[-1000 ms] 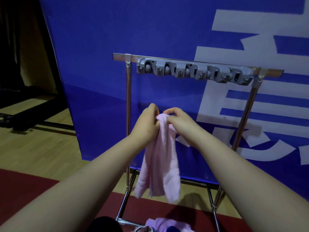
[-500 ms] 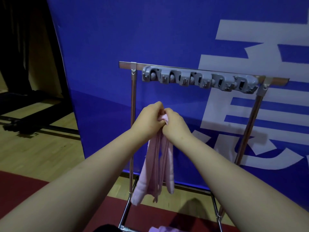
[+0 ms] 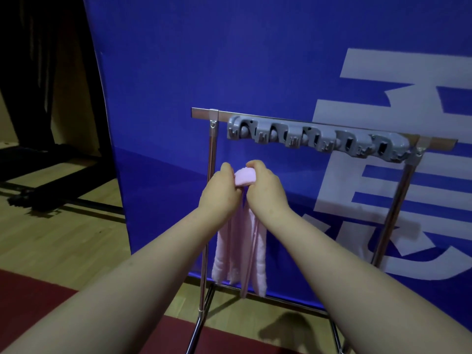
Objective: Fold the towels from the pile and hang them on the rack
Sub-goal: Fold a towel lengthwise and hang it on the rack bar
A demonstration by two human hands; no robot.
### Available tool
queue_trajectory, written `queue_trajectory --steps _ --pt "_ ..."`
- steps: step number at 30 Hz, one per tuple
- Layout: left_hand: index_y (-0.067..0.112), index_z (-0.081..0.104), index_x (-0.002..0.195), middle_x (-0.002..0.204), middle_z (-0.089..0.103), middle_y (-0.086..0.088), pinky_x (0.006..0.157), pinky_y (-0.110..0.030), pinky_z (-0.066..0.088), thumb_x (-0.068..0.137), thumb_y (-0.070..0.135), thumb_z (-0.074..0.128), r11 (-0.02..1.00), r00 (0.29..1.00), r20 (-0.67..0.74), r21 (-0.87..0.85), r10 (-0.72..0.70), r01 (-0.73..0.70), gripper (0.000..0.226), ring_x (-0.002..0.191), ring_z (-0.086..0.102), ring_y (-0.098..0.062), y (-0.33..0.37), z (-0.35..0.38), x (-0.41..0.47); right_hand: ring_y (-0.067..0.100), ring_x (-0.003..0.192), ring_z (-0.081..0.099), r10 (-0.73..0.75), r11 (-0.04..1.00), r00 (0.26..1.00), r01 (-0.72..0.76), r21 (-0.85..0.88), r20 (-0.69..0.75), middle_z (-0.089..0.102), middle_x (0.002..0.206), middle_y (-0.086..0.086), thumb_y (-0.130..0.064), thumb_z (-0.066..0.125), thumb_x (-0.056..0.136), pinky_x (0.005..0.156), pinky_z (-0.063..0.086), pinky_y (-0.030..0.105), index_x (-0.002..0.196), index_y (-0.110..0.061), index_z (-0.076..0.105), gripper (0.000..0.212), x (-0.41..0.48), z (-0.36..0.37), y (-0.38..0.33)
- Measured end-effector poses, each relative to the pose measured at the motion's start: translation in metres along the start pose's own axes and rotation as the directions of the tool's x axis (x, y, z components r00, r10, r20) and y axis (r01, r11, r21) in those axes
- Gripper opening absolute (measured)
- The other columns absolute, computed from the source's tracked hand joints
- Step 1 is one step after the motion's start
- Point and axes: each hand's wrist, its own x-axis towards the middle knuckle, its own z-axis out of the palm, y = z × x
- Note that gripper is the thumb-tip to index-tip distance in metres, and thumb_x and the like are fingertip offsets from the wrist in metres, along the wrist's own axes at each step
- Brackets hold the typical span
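The big blue banner (image 3: 229,72) with its white lettering is filling most of the view, standing upright just behind the action. Below it the wooden floor (image 3: 51,238) is stretching away to the left, and a dark red mat (image 3: 30,302) is lying along the near edge. In front of the banner the metal rack (image 3: 211,149) is standing on its thin chrome legs, its top bar running left to right and tilting a little in this wide view. A grey plastic clip strip (image 3: 316,140) is sitting along that bar, with a row of slots across it (whether anything is sitting inside them is hard to make out from here).

Now the pink towel (image 3: 240,251): it is hanging in mid-air in front of the rack's left post and below the bar, folded into long narrow layers that are dangling towards the floor, apart from the clip strip. Its top is bunched into a small rounded roll between the two hands.

The left hand (image 3: 219,195) is curling its fingers round the left side of that roll, gripping it. The right hand (image 3: 267,192) is doing the same from the right, fingers bent over the top and pinching the fold, knuckles nearly meeting the other hand.
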Motion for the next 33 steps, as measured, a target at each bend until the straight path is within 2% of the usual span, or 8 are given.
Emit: queue_trajectory --steps 4,7,12,16,20,24,30,33 --pt "0.009 0.045 0.094 0.084 0.059 -0.008 0.056 -0.036 0.04 0.088 0.01 0.046 0.998 0.998 -0.017 0.016 0.057 -0.057 0.006 0.07 0.055 -0.026 0.006 -0.005 0.012 0.029 0.112 0.054 -0.022 0.999 1.0 0.022 0.047 -0.015 0.056 0.127 0.009 -0.002 0.043 0.086 0.089 0.049 0.039 0.136 -0.019 0.046 0.053 0.013 0.006 -0.008" --pt "0.014 0.04 0.085 0.081 0.05 -0.001 0.051 -0.031 0.027 0.087 0.013 0.046 0.997 0.999 -0.025 0.074 0.039 -0.037 0.007 0.062 0.041 -0.016 0.005 -0.009 0.02 0.028 0.114 0.053 -0.044 0.999 0.999 0.044 0.026 -0.022 0.056 0.128 0.009 -0.002 0.045 0.086 0.091 0.048 0.04 0.136 -0.018 0.047 0.053 0.026 0.01 -0.019" --pt "0.018 0.039 0.083 0.082 0.049 0.001 0.051 -0.029 0.026 0.081 0.023 0.057 0.997 1.0 -0.011 0.067 0.023 -0.022 0.018 0.062 0.041 -0.017 -0.008 -0.015 0.028 0.03 0.109 0.055 -0.056 0.998 0.998 0.056 -0.017 -0.015 0.058 0.121 0.008 -0.003 0.045 0.083 0.088 0.049 0.043 0.13 -0.018 0.049 0.05 0.038 0.01 -0.025" --pt "0.017 0.045 0.089 0.089 0.051 -0.002 0.05 -0.029 0.025 0.087 0.023 0.052 0.977 0.994 -0.105 0.212 0.036 -0.013 0.01 0.072 0.051 -0.025 -0.021 -0.023 0.043 0.03 0.105 0.055 -0.133 0.981 0.991 0.132 -0.14 0.003 0.061 0.117 0.009 0.002 0.045 0.081 0.087 0.048 0.043 0.124 -0.015 0.053 0.047 0.048 0.009 -0.027" --pt "0.016 0.05 0.096 0.092 0.05 -0.003 0.052 -0.03 0.026 0.088 0.016 0.051 0.973 0.971 -0.229 0.228 0.074 -0.02 0.009 0.074 0.049 -0.025 -0.019 -0.039 0.063 0.032 0.097 0.057 -0.203 0.939 0.978 0.181 -0.292 -0.045 0.062 0.109 0.009 0.009 0.041 0.079 0.077 0.051 0.043 0.116 -0.015 0.053 0.046 0.064 0.007 -0.025" --pt "0.015 0.051 0.096 0.091 0.052 -0.001 0.053 -0.03 0.028 0.086 0.013 0.05 0.98 0.938 -0.32 0.183 0.135 -0.078 0.01 0.074 0.049 -0.023 -0.005 -0.052 0.087 0.032 0.096 0.058 -0.274 0.937 0.947 0.225 -0.267 -0.165 0.064 0.107 0.008 0.005 0.045 0.08 0.074 0.051 0.043 0.113 -0.015 0.054 0.04 0.087 0.003 -0.033" --pt "0.014 0.048 0.092 0.09 0.055 -0.002 0.059 -0.036 0.038 0.083 0.011 0.049 0.978 0.888 -0.421 0.168 0.184 -0.123 0.01 0.077 0.053 -0.028 0.003 -0.063 0.12 0.032 0.089 0.055 -0.332 0.925 0.918 0.272 -0.264 -0.218 0.06 0.099 0.01 0.001 0.047 0.08 0.075 0.047 0.045 0.101 -0.009 0.053 0.024 0.119 -0.006 -0.05" --pt "0.015 0.044 0.09 0.088 0.054 -0.003 0.058 -0.038 0.038 0.08 0.006 0.047 0.974 0.844 -0.49 0.155 0.22 -0.164 0.013 0.073 0.05 -0.029 0.003 -0.064 0.134 0.032 0.087 0.053 -0.372 0.916 0.894 0.308 -0.258 -0.251 0.056 0.097 0.01 0.004 0.046 0.078 0.073 0.045 0.045 0.097 -0.009 0.053 0.024 0.133 -0.003 -0.055"
